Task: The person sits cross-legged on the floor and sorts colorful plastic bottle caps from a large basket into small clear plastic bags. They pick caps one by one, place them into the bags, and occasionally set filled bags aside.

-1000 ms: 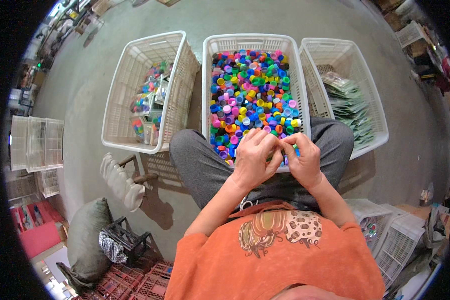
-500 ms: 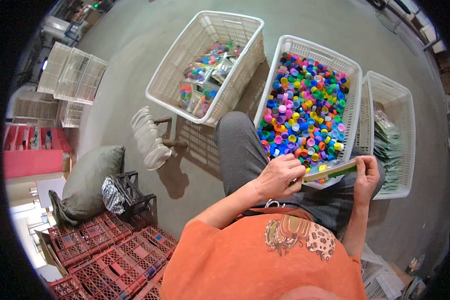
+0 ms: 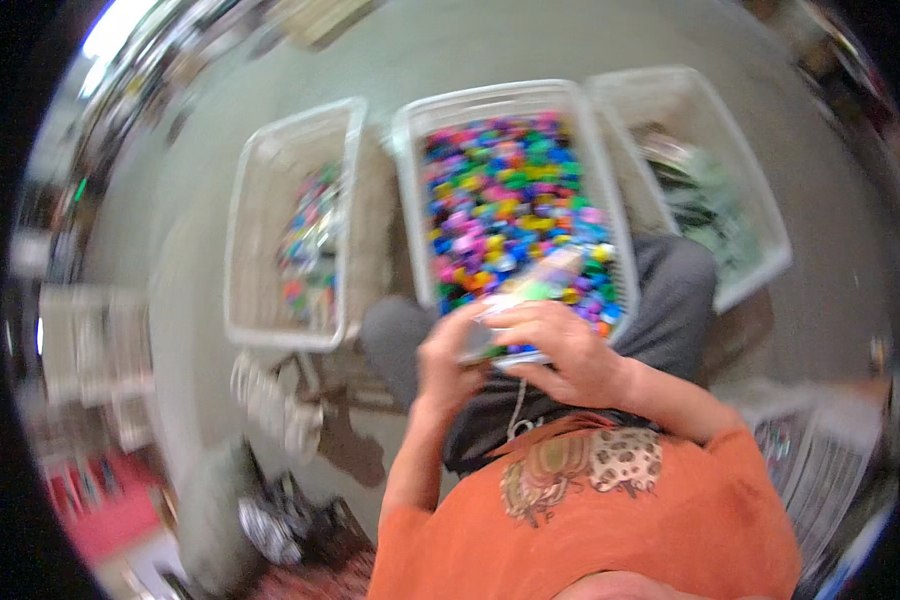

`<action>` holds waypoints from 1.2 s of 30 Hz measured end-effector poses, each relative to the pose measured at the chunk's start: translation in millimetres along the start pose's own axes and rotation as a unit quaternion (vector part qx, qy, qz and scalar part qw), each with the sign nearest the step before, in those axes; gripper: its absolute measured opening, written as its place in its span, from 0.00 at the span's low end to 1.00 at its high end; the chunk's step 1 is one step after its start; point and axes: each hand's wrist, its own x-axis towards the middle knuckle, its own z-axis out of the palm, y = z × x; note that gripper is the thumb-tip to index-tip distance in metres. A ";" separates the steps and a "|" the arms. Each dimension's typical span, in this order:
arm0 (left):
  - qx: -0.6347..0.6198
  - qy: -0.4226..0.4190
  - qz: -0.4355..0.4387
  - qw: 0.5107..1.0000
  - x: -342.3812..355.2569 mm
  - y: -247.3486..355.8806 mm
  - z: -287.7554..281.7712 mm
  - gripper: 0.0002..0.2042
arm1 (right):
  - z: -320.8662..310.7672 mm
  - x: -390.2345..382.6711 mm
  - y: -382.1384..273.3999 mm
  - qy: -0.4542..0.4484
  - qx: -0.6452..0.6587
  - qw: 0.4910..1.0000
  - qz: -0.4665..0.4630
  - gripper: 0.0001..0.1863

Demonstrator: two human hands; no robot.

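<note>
A clear plastic bag (image 3: 542, 282), blurred by motion, is held over the near part of a white basket (image 3: 403, 160) full of small colourful plastic caps (image 3: 505, 190). My left hand (image 3: 448, 358) is closed on the bag's near left end. My right hand (image 3: 562, 350) is wrapped over the bag close beside it, its fingers pointing left. Something pale and green shows in or behind the bag, too smeared to make out. The basket's near end sits between my knees.
To the left, a white basket (image 3: 238, 240) holds filled colourful packets (image 3: 312, 250). Another white basket (image 3: 760, 210) on the right holds flat green-and-clear packets (image 3: 705, 205). A small stool (image 3: 275, 405), a grey sack (image 3: 215, 510) and stacked pale crates (image 3: 95, 345) stand to the left.
My view has swung, so the baskets appear shifted left. Both hands have come together; my right hand moved from the bag's far end to beside my left. The bag now points away over the caps.
</note>
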 end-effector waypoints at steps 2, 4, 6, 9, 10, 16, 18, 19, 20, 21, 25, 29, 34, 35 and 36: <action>0.092 0.097 0.060 0.989 16.8 -2.0 -31.6 0.23 | -8.1 -8.9 11.8 0.019 0.017 0.999 0.026 0.15; 0.210 0.218 0.136 0.944 46.0 -25.8 -70.0 0.20 | -8.1 -23.8 23.3 0.025 0.015 0.997 0.066 0.11; 0.296 0.238 0.132 0.916 82.9 -75.0 -119.7 0.27 | -13.7 -36.9 34.2 0.026 0.002 0.996 0.091 0.08; 0.381 0.255 0.107 0.882 122.0 -72.8 -139.7 0.32 | -18.1 -52.6 44.5 0.020 -0.021 0.992 0.122 0.07; 0.353 0.265 0.085 0.893 128.5 -79.1 -135.1 0.34 | -23.9 -54.7 46.3 0.023 -0.015 0.991 0.134 0.06; 0.160 0.054 0.049 0.984 120.8 -93.0 45.5 0.26 | -49.9 -75.3 67.0 0.082 -0.026 0.985 0.146 0.05; 0.074 -0.066 0.060 0.993 93.5 -80.5 125.2 0.24 | -70.1 -76.1 78.9 0.121 -0.036 0.985 0.119 0.05; 0.067 -0.078 0.098 0.990 72.7 -67.5 164.7 0.23 | -85.2 -77.4 83.9 0.145 -0.031 0.980 0.136 0.06; 0.015 -0.201 0.045 0.979 56.6 -52.5 189.3 0.25 | -99.8 -81.2 93.7 0.171 -0.029 0.970 0.168 0.07; 0.008 -0.234 0.089 0.968 35.2 -51.4 211.9 0.25 | -115.7 -82.7 100.2 0.198 0.000 0.954 0.225 0.07; -0.004 -0.318 0.116 0.941 -18.6 -66.7 251.1 0.23 | -180.1 -107.8 189.4 0.337 0.121 0.882 0.305 0.10; 0.094 -0.375 0.165 0.907 3.5 -64.2 242.1 0.20 | -229.6 -158.3 322.2 0.468 0.158 0.747 0.446 0.18; 0.146 -0.411 0.183 0.881 -1.1 -68.9 239.8 0.17 | -268.7 -193.3 452.2 0.499 0.038 0.689 0.524 0.26; 0.150 -0.435 0.167 0.872 -2.4 -70.7 239.4 0.18 | -281.6 -203.4 476.1 0.483 -0.010 0.679 0.553 0.25; 0.133 -0.432 0.165 0.876 -0.7 -71.1 241.0 0.18 | -297.7 -218.4 501.9 0.457 -0.095 0.660 0.589 0.24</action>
